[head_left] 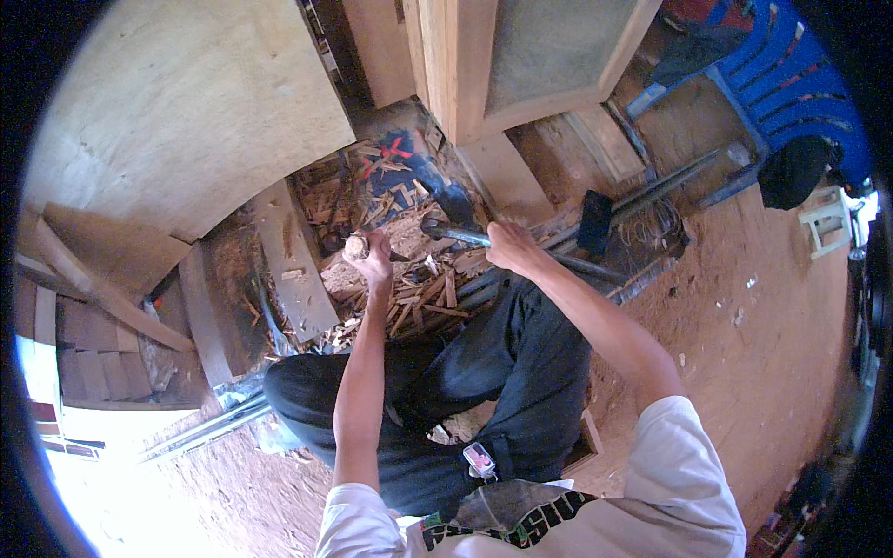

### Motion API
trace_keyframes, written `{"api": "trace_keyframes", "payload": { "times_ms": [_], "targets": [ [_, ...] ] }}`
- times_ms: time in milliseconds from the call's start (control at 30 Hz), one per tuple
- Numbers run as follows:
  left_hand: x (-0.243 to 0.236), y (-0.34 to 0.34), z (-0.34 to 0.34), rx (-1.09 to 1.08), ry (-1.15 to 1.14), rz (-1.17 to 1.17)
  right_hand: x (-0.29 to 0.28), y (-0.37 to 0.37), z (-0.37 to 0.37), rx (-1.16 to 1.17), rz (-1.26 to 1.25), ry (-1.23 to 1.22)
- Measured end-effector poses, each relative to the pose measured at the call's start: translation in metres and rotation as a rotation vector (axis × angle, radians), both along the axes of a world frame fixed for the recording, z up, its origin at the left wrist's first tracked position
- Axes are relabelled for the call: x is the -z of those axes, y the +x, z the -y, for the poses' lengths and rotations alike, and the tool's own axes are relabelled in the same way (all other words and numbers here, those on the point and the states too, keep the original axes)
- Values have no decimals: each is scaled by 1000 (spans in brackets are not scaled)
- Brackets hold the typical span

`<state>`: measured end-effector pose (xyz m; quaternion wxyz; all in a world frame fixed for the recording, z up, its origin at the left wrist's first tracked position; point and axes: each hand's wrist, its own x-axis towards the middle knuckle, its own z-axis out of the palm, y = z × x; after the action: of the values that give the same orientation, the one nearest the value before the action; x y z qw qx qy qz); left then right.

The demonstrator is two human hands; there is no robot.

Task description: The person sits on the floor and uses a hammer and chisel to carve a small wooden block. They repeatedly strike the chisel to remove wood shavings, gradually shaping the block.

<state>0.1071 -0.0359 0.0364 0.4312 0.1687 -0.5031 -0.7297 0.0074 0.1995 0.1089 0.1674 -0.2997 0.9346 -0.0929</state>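
Note:
My left hand [377, 262] is closed around a wooden-handled tool [356, 247]. The round, worn butt of its handle faces up, and its lower end is hidden. To the right, my right hand [507, 247] grips a hammer [458, 234] by its metal handle, with the head pointing left toward my left hand. A gap lies between the hammer head and the wooden butt. Below both hands, wood chips and splinters [419, 302] cover the work spot in front of my bent legs.
A large pale board [186, 102] leans at the far left. A framed wooden panel [558, 65] stands ahead. Planks [293, 260] lie left of the chips. Long metal bars [670, 191] run to the right. A blue plastic chair [791, 74] stands far right on the dirt floor [744, 325].

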Motion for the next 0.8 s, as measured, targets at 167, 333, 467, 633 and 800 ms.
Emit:
{"api": "trace_keyframes", "payload": {
  "times_ms": [167, 333, 467, 633, 800],
  "targets": [
    [-1, 4, -1, 91, -181, 92, 1, -1, -1, 17, 35, -16],
    [0, 11, -2, 226, -192, 50, -5, -6, 3, 36, 116, 45],
    [14, 13, 0, 196, -508, 97, -6, -11, 7, 57, 130, 62],
    [33, 10, 7, 205, -367, 158, 0, -15, 7, 83, 133, 98],
    [38, 11, 11, 374, -138, 158, 4, -17, 7, 60, 107, 70]
  ]
}}
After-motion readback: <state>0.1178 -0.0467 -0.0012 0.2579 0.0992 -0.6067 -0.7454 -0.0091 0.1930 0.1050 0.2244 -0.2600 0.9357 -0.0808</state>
